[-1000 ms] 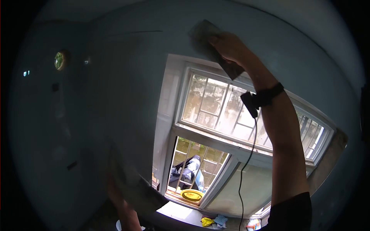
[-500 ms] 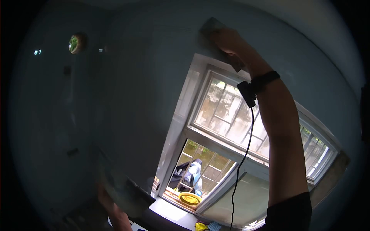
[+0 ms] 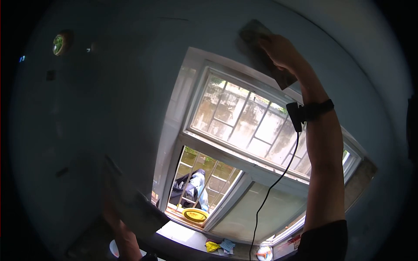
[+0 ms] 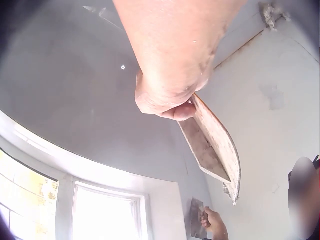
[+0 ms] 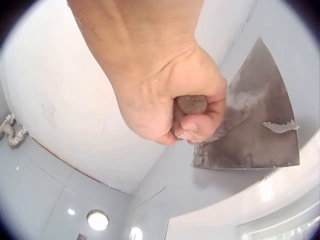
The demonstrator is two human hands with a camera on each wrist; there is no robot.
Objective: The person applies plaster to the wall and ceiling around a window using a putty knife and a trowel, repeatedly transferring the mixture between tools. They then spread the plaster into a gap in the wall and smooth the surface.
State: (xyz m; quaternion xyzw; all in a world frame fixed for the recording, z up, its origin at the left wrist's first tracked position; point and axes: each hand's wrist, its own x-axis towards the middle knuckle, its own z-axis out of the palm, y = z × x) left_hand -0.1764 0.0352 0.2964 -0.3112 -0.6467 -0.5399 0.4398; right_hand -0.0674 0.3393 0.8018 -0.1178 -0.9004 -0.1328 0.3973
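Upper right, the right hand (image 3: 281,52) is gripping a grey metal trowel (image 3: 262,58) toward the wall (image 3: 213,37), the left hand (image 3: 127,240) a smeared grey plate (image 3: 138,213).

Cameras by window (image 3: 235,114)

Head view: set back, facing the window, tilted. Left wrist: close at left hand (image 4: 167,95), window lower left. Right wrist: close at right hand (image 5: 167,102), window lower right. All three share the window.

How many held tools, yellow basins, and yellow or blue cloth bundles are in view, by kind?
Held tools: 2 (wide blade in right hand, board-like tool in left hand)
Yellow basins: 1 (yellow basin)
Cloth bundles: 2 (yellow bundle, blue bundle)
Total: 5
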